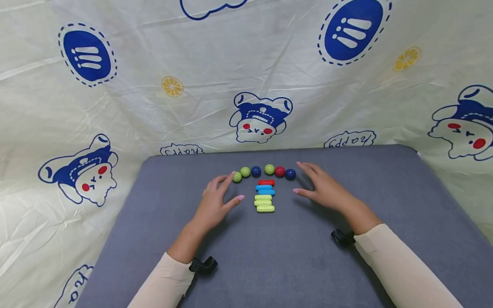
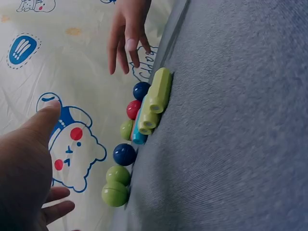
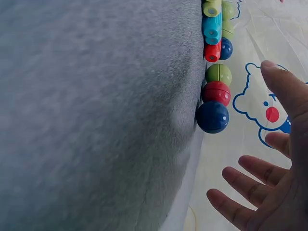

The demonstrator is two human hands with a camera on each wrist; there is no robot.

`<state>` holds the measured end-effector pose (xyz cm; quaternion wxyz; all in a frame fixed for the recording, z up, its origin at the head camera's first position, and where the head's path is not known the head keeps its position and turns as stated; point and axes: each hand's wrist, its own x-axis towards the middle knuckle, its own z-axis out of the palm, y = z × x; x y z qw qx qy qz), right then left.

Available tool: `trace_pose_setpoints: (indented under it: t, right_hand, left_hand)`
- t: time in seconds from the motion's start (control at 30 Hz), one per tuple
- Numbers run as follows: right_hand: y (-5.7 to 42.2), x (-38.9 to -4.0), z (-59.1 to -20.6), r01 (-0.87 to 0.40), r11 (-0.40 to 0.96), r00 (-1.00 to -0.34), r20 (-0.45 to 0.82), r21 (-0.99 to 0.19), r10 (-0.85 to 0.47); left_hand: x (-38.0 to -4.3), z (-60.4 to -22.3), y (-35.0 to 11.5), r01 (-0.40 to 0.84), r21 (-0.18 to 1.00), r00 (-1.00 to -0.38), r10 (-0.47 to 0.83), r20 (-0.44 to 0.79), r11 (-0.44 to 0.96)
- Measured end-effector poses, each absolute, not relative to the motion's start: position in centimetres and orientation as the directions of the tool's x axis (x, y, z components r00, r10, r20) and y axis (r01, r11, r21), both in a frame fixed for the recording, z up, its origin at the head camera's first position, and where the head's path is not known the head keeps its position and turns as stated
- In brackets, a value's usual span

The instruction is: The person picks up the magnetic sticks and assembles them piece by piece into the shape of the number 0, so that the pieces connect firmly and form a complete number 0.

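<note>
A gently curved row of small balls lies toward the far side of the table. From the left come two green balls [image 1: 245, 172], a dark blue ball [image 1: 256, 171], then another green ball [image 1: 269, 169], a red ball [image 1: 280, 171] and a second dark blue ball [image 1: 290, 174]. Below them, a red stick [image 1: 266, 182], two blue sticks [image 1: 265, 192] and three yellow-green sticks [image 1: 265, 208] form a column. My left hand [image 1: 216, 204], fingers spread, hovers beside the leftmost green ball; contact is unclear. Nothing is held by my right hand [image 1: 327, 188], its fingers apart, near the right dark blue ball.
A grey cloth-covered table [image 1: 265, 265] lies under everything. Behind and at the sides hangs a pale printed sheet [image 1: 208, 115] with cartoon figures. Black bands with small devices sit on the left wrist [image 1: 203, 265] and the right wrist [image 1: 342, 238].
</note>
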<state>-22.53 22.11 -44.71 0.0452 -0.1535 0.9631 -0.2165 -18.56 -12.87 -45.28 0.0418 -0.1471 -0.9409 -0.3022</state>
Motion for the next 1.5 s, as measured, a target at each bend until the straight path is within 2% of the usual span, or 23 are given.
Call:
trace_pose_setpoints:
  t: [0.4, 0.63, 1.2, 1.5]
  right_hand:
    - [21.3, -24.5, -45.2, -0.263, 0.831, -0.943, -0.050, -0.491, -0.328]
    - [20.9, -25.2, -45.5, -0.277, 0.814, -0.936, -0.047, -0.511, -0.348]
    - [20.1, -25.8, -45.9, -0.260, 0.822, -0.939, -0.064, -0.507, -0.337]
    - [20.4, -25.3, -46.1, -0.311, 0.802, -0.930, -0.008, -0.511, -0.366]
  left_hand:
    - [-18.3, -46.3, -11.6, 0.432, 0.628, -0.897, 0.383, 0.221, 0.647]
    - [-17.7, -46.6, -10.4, 0.447, 0.668, -0.875, 0.446, 0.189, 0.595]
    - [-17.3, -47.6, -8.3, 0.487, 0.610, -0.848, 0.504, 0.161, 0.625]
    - [-17.1, -47.7, -7.9, 0.478, 0.585, -0.855, 0.499, 0.141, 0.655]
